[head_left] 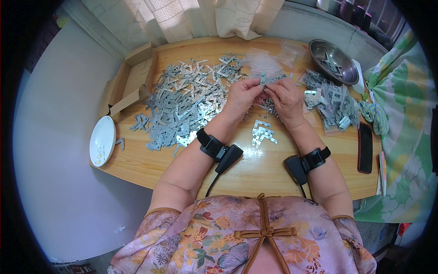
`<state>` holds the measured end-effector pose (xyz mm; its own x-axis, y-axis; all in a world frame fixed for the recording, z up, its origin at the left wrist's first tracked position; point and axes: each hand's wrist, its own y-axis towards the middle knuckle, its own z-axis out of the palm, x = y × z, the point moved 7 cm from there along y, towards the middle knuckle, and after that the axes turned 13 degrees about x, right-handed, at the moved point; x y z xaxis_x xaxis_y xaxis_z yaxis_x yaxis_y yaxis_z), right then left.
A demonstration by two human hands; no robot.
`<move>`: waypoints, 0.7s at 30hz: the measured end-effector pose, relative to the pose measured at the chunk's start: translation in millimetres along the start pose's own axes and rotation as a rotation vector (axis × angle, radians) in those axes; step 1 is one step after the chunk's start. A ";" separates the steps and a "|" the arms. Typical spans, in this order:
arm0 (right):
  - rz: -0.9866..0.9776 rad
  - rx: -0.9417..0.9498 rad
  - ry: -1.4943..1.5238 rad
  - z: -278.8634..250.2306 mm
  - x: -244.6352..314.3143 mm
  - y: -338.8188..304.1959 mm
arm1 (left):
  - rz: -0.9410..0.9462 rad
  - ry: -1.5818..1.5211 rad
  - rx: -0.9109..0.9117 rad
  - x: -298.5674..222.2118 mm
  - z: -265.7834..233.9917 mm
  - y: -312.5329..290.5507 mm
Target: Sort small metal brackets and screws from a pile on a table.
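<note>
Silvery metal bracket [263, 77] upright over wooden tabletop [251, 176], between left grip [242, 96] and right grip [287, 98]. Left grip pinches bracket; right grip's fingertips drawn close at lower end, cannot tell whether closed on it. Likely light, stiff, not fragile; smooth faces may slip, thin edges may nip skin. Best held by flat faces near one end, holes uncovered. Loose L-shaped brackets [182, 107], heaped left, probably snag: lift singly by one leg.

Black wrist straps [211, 144] accompany a pink, brown-trimmed floral top [219, 237].
</note>
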<state>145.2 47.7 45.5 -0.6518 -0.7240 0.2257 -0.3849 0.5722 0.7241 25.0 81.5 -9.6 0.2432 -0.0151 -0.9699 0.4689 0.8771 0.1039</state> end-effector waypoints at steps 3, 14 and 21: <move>-0.005 -0.002 -0.004 -0.9 1.1 0.1 | 0.000 -0.016 -0.006 1.3 -1.3 0.1; 0.121 -0.018 0.229 4.8 -16.0 -4.0 | -0.016 -0.054 0.035 -4.5 3.6 -2.2; 0.458 0.049 0.766 27.8 -41.8 -13.1 | -0.001 -0.014 0.068 -6.5 3.8 -2.1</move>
<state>159.3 81.2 8.4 -0.1395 -0.4690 0.8721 -0.2332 0.8715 0.4314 25.7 77.9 -2.6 0.2546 -0.0232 -0.9668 0.5255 0.8425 0.1182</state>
